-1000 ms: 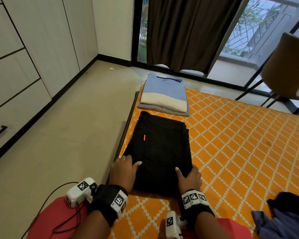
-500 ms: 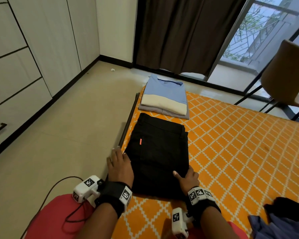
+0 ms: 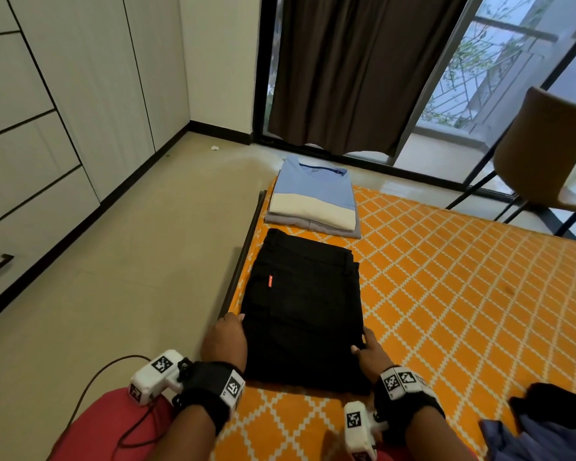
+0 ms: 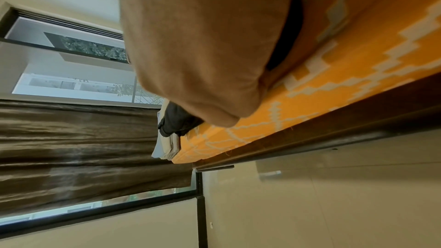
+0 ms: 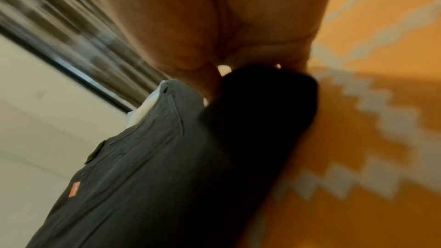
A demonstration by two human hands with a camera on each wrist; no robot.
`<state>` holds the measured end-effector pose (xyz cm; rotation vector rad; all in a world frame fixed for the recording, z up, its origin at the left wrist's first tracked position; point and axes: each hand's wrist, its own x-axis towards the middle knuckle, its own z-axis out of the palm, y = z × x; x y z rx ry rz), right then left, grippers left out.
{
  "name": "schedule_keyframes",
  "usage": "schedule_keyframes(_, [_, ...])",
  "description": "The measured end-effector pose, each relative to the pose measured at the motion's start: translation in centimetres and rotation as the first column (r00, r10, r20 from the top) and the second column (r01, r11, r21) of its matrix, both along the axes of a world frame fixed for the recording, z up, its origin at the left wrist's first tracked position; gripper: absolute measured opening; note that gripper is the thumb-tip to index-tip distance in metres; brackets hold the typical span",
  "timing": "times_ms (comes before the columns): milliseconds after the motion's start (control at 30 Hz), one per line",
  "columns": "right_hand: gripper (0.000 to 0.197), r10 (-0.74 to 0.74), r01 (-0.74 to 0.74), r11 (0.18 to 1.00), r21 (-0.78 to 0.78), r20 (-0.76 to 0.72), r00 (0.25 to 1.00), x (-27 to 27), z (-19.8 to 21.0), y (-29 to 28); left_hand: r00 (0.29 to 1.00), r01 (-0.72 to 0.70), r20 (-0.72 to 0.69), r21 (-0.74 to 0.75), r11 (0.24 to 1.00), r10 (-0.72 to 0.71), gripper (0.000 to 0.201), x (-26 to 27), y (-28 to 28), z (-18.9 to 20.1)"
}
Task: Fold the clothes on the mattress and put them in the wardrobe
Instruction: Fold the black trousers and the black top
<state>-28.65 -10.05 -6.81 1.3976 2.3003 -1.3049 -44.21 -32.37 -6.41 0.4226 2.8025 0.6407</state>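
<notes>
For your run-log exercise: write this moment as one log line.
black trousers: folded, on mattress | left hand: at left edge | right hand: grips right edge | wardrobe step: not yet

- The folded trousers [image 3: 301, 307] lie on the mattress [image 3: 463, 294], along its left edge
- The left hand [image 3: 225, 341] sits at the trousers' near left side, the right hand [image 3: 371, 352] at their near right corner
- A stack of folded shirts [image 3: 313, 196] lies just behind the trousers
- Unfolded clothes [image 3: 546, 427] lie at the near right
- The wardrobe [image 3: 47, 111] stands left, across the floor [image 3: 113, 277]
- A chair [image 3: 546, 154] stands behind the mattress, far right
</notes>
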Motion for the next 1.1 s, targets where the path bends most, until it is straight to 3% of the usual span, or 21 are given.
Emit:
schedule_keyframes(67, [0.058, 0.056, -0.076, 0.993, 0.095, 0.196, 0.979, -0.7, 1.9, 0.7, 0.997, 0.019, -0.077, 0.072, 0.997, -0.014, 0.022, 0.2, -0.3, 0.3])
schedule_keyframes(100, [0.058, 0.058, -0.135, 0.96, 0.244, 0.296, 0.953, -1.2, 3.0, 1.0, 0.989, 0.078, -0.128, 0.065, 0.995, -0.069, 0.03, 0.4, -0.4, 0.4])
schedule_keyframes(133, [0.058, 0.067, -0.21, 0.875, 0.437, 0.32, 0.945, -1.8, 4.0, 1.1, 0.972, 0.131, -0.198, 0.025, 0.991, -0.124, 0.044, 0.7, -0.3, 0.3])
schedule_keyframes(200, [0.056, 0.292, -0.336, 0.569, 0.751, 0.197, 0.936, -3.3, 5.0, 0.5, 0.92, 0.231, -0.324, -0.01, 0.973, -0.222, 0.049, 1.7, 0.3, 0.1])
schedule_keyframes(233, [0.058, 0.506, -0.438, 0.445, 0.781, 0.184, 0.843, -4.0, 4.9, -0.6, 0.898, 0.274, -0.348, -0.033, 0.961, -0.269, 0.048, 2.5, 0.7, 0.1])
schedule_keyframes(267, [0.062, 0.715, -0.599, 0.269, 0.754, 0.26, 0.649, -4.6, 3.8, -1.7, 0.898, 0.311, -0.302, -0.077, 0.947, -0.319, 0.054, 3.2, 0.9, 0.0])
schedule_keyframes(300, [0.064, 0.829, -0.732, 0.063, 0.678, 0.373, 0.417, -4.6, 2.3, -2.8, 0.907, 0.344, -0.197, -0.166, 0.924, -0.373, 0.065, 3.8, 1.1, 0.3])
schedule_keyframes(333, [0.065, 0.852, -0.798, -0.074, 0.598, 0.454, 0.262, -4.3, 0.6, -3.5, 0.899, 0.36, -0.157, -0.266, 0.894, -0.409, 0.072, 4.0, 1.2, -0.2])
schedule_keyframes(367, [0.066, 0.848, -0.842, -0.12, 0.525, 0.495, 0.188, -4.0, -0.5, -3.7, 0.899, 0.358, -0.133, -0.327, 0.875, -0.417, 0.075, 3.9, 1.1, -1.0])
schedule_keyframes(467, [0.07, 0.908, -0.862, -0.068, 0.502, 0.388, 0.155, -4.3, -1.5, -2.6, 0.906, 0.369, -0.088, -0.31, 0.876, -0.414, 0.089, 3.6, 1.2, -1.7])
schedule_keyframes(567, [0.079, 0.888, -0.865, -0.038, 0.5, 0.414, 0.201, -5.6, -1.4, -0.7, 0.893, 0.411, -0.023, -0.365, 0.835, -0.449, 0.105, 3.3, 1.5, -2.4])
schedule_keyframes(633, [0.083, 0.809, -0.882, 0.057, 0.467, 0.496, 0.314, -6.8, -1.2, 1.0, 0.893, 0.415, -0.033, -0.32, 0.852, -0.448, 0.108, 2.9, 1.6, -2.1])
schedule_keyframes(733, [0.077, 0.692, -0.78, 0.272, 0.564, 0.449, 0.565, -9.0, -0.4, 3.9, 0.88, 0.458, 0.039, -0.342, 0.821, -0.474, 0.112, 3.0, 1.5, -1.5])
schedule_keyframes(767, [0.074, 0.658, -0.74, 0.298, 0.603, 0.432, 0.617, -9.9, 0.1, 4.0, 0.887, 0.455, 0.08, -0.332, 0.826, -0.456, 0.114, 2.9, 1.4, -1.5])
schedule_keyframes(800, [0.071, 0.671, -0.73, 0.277, 0.624, 0.419, 0.612, -10.8, 0.6, 3.4, 0.886, 0.457, 0.085, -0.328, 0.827, -0.456, 0.116, 2.9, 1.5, -1.1])
schedule_keyframes(833, [0.069, 0.753, -0.771, 0.18, 0.611, 0.419, 0.507, -11.6, 0.8, 2.3, 0.885, 0.452, 0.056, -0.34, 0.825, -0.462, 0.117, 2.8, 1.5, -0.9])
schedule_keyframes(900, [0.066, 0.905, -0.815, -0.16, 0.557, 0.413, 0.105, -12.4, 0.1, -0.2, 0.88, 0.458, 0.066, -0.374, 0.806, -0.47, 0.118, 2.7, 1.7, -0.4])
schedule_keyframes(933, [0.064, 0.913, -0.784, -0.289, 0.55, 0.404, -0.053, -12.7, -0.3, -0.8, 0.876, 0.468, 0.1, -0.408, 0.784, -0.471, 0.118, 2.7, 1.7, -0.7])
schedule_keyframes(967, [0.062, 0.913, -0.766, -0.332, 0.55, 0.392, -0.115, -13.3, -0.7, -0.6, 0.879, 0.472, 0.148, -0.412, 0.78, -0.453, 0.12, 2.7, 1.8, -0.8])
schedule_keyframes(1100, [0.066, 0.93, -0.765, -0.266, 0.587, 0.364, -0.044, -16.0, -1.5, 2.3, 0.855, 0.518, 0.177, -0.291, 0.804, -0.487, 0.122, 2.1, 1.9, -2.0])
